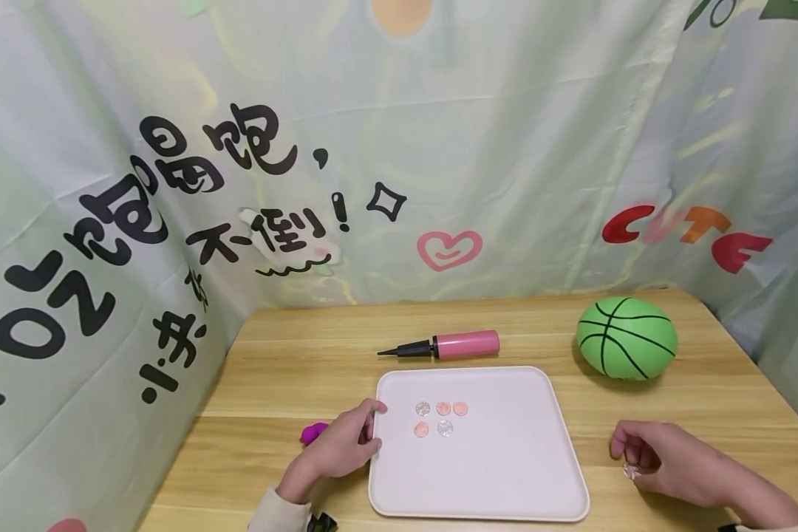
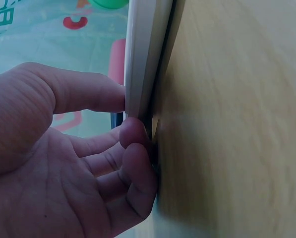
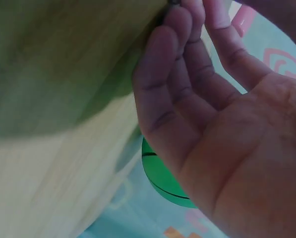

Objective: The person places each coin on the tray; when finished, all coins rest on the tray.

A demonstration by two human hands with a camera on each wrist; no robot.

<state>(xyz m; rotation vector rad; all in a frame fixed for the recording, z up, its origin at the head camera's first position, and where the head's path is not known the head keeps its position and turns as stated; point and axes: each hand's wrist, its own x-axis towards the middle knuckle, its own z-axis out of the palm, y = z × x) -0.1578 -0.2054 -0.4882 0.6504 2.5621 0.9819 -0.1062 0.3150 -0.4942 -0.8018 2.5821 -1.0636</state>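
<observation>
A white tray (image 1: 492,473) lies on the wooden table. On it are several coins in two short rows, including a copper-pink coin (image 1: 460,408) and a silvery coin (image 1: 445,428). My left hand (image 1: 346,441) grips the tray's left edge; in the left wrist view its thumb (image 2: 95,92) presses the rim and the curled fingertips sit at the edge's underside. Right of the tray, my right hand (image 1: 674,462) pinches a silvery coin (image 1: 631,471) low over the table between thumb and fingers. In the right wrist view the fingers mostly hide it.
Behind the tray lies a hand pump (image 1: 465,345) with a pink barrel and black nozzle. A green ball (image 1: 627,338) with black lines stands at the back right. Something purple (image 1: 314,433) shows beside my left hand. Printed cloth (image 1: 505,162) hangs behind the table (image 1: 292,362).
</observation>
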